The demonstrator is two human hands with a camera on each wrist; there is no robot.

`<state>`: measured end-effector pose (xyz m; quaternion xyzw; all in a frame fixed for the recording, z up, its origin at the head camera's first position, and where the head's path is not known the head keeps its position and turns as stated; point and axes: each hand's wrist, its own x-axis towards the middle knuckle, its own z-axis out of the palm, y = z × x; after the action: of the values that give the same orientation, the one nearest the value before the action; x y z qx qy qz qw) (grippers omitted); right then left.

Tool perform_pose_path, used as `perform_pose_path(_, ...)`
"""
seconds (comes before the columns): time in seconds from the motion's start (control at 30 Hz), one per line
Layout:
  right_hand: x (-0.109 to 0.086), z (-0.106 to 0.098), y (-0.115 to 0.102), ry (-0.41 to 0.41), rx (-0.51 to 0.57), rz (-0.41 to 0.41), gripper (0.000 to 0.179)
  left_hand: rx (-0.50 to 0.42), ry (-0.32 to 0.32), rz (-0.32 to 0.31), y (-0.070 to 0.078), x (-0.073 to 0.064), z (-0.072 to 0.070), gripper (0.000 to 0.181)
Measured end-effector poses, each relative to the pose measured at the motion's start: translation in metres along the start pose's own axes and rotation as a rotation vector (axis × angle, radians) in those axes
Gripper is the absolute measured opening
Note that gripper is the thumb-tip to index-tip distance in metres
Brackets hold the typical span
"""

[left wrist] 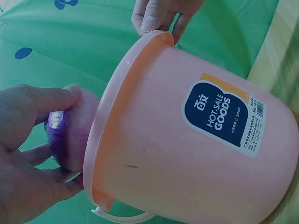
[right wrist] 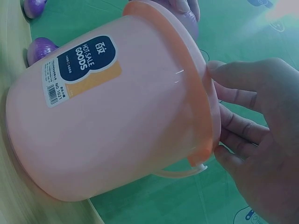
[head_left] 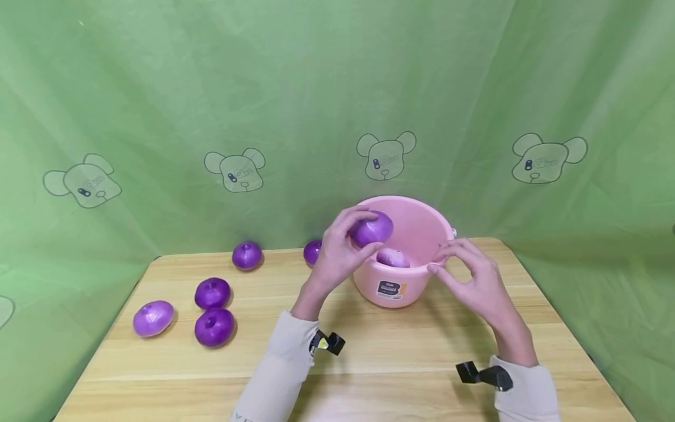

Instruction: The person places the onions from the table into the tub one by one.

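Observation:
My left hand [head_left: 336, 253] holds a purple onion [head_left: 373, 228] between thumb and fingers, at the left side of a pink plastic bucket's mouth. The left wrist view shows this onion [left wrist: 74, 130] right at the rim. The bucket [head_left: 366, 284] stands upright on the table, its label facing me. Inside it lies another, paler onion [head_left: 392, 258], partly hidden by the front wall. My right hand [head_left: 477, 281] pinches the bucket's right rim, thumb outside and fingers over the edge, as the right wrist view [right wrist: 212, 116] also shows.
On the wooden table [head_left: 390, 363], left of the bucket, several purple onions lie apart or in pairs: one at the back [head_left: 246, 255], a light one [head_left: 153, 318] and a darker pair [head_left: 214, 327]. Another onion [head_left: 312, 252] is partly behind my left hand. Green cloth [head_left: 316, 88] hangs behind.

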<state>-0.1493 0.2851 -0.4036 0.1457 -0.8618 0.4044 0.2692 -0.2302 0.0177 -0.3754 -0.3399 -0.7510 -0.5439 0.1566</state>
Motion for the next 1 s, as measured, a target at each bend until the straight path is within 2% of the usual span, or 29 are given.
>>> perform_pose_path(0.43, 0.0006, -0.0003, -0.0004, -0.004, 0.019, -0.004, 0.021, 0.02, -0.056, 0.012, -0.0005, 0.003, 0.0064, 0.053)
perform_pose_path(0.63, 0.0012, 0.0046, 0.0011, -0.011, 0.055, 0.0, 0.021, 0.049, -0.078, -0.015, -0.0009, -0.0008, 0.0049, 0.054)
perform_pose_path(1.0, 0.0006, -0.0002, 0.0035, 0.0, 0.035, -0.015, 0.02, 0.046, -0.04, 0.036, -0.0033, -0.0065, 0.0083, 0.04)
